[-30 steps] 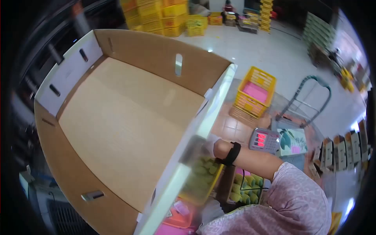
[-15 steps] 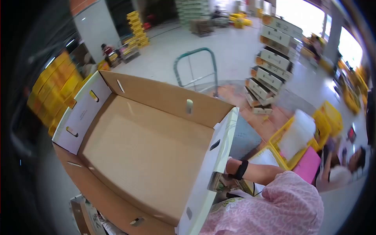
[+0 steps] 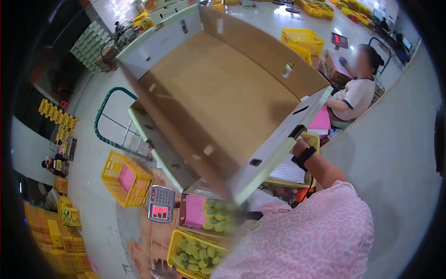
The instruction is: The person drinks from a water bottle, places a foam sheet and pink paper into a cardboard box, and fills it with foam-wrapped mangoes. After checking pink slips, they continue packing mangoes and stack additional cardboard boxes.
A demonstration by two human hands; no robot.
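Note:
My right hand point(image 3: 299, 146), with a black band at its wrist, grips the right-hand wall of a big open cardboard box point(image 3: 223, 93) by its hand slot. The box is tilted, brown and bare inside, with pale outer faces. Below its left side shows a second pale carton point(image 3: 160, 153). At the bottom edge a grey-gloved hand, which looks like my left hand point(image 3: 162, 269), has its fingers spread beside a yellow crate point(image 3: 172, 239) of green mangoes point(image 3: 197, 255). Above that crate, more mangoes point(image 3: 216, 216) lie in a carton with pink lining point(image 3: 193, 211).
A scale with red digits point(image 3: 161, 204) stands beside a yellow crate point(image 3: 123, 179). A green-handled trolley point(image 3: 100, 111) is at left. A seated co-worker point(image 3: 355, 93) is at right, by yellow crates point(image 3: 302, 39) and a wall point(image 3: 385, 144).
The view has swung right and down, bringing the mangoes, scale and grey-gloved hand into sight. My right hand still holds the box, which now sits higher and further right in view.

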